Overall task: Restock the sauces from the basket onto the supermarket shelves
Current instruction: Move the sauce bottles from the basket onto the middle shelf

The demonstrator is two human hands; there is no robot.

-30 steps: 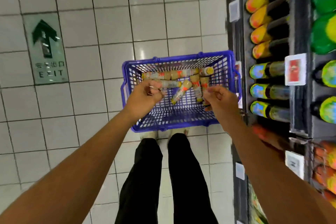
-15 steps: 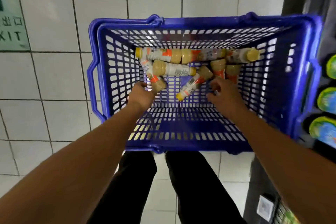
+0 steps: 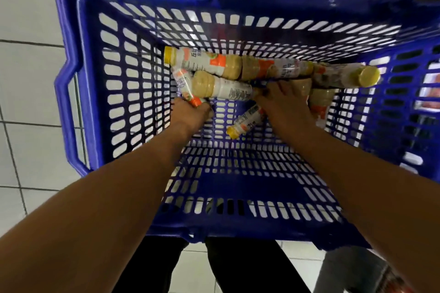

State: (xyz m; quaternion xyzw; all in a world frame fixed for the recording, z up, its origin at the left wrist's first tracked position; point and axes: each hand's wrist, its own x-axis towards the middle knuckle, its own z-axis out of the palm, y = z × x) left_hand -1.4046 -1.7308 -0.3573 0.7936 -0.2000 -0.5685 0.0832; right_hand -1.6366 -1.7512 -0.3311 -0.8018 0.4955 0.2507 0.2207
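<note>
White floor tiles [image 3: 31,78] surround a blue basket [image 3: 78,78], and the sauce bottles [image 3: 214,64] lie on their sides in a heap at the far end of its bottom. Down inside, the left hand [image 3: 190,115] has its fingers curled round the lower end of a slanted bottle [image 3: 183,83] by the left wall. The right hand [image 3: 283,107] lies over the middle of the heap, partly covering a yellow-capped bottle [image 3: 245,122]; whether it grips anything cannot be told.
</note>
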